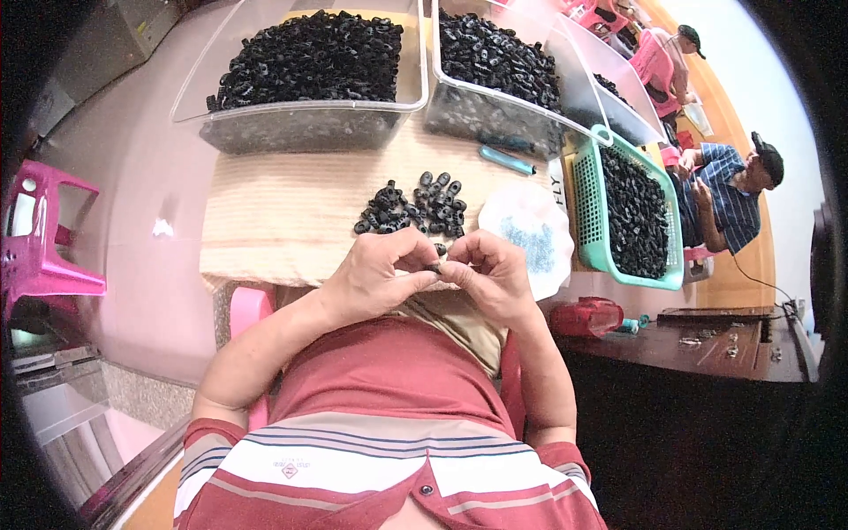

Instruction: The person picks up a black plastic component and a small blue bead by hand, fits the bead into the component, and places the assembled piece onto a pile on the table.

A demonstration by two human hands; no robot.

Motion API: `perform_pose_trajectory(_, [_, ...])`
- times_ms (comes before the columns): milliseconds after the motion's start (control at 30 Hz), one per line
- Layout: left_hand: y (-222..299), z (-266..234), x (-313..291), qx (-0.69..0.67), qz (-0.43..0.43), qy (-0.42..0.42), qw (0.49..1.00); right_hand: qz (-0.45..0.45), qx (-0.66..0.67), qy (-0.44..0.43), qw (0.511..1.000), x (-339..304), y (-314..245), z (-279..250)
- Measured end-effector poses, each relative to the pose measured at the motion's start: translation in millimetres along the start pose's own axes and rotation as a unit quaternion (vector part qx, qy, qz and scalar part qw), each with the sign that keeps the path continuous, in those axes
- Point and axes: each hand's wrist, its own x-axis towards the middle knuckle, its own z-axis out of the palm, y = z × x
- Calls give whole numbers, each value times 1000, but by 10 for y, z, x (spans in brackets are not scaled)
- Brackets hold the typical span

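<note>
My left hand (375,272) and my right hand (495,276) meet at the near edge of the table, thumbs and fingertips closed on a small black plastic part (441,250). Its underside is covered by my fingers. Just beyond lies a loose pile of similar small black parts (389,210), some showing oval holes. To the right of the pile, close to my right hand, is a white scalloped plate (555,208) bearing many tiny pale-blue pieces (528,240), too small to name.
Two clear bins (305,110) (495,97) full of black parts stand at the back. A blue-handled tool (508,161) lies before them. At right are a green basket (594,212) of black parts and a seated person (733,194); a pink stool (53,230) stands left.
</note>
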Motion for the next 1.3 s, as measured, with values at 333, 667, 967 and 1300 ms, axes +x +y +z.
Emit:
perform_pose_trajectory(333, [-13, -16, -8, -3, 59, -2, 998, 84, 142, -51, 985, 29, -1, 18])
perform_pose_trajectory(667, [-3, -144, 6, -60, -22, 11, 998, -31, -91, -22, 995, 532, -205, -124])
perform_pose_trajectory(967, [-149, -353, 95, -192, -39, 91, 976, -92, -452, -104, 881, 1144, -340, 177])
perform_pose_trajectory(1300, [-173, -485, 114, -169, -25, 126, 977, -85, -493, -128, 856, 1306, -270, 260])
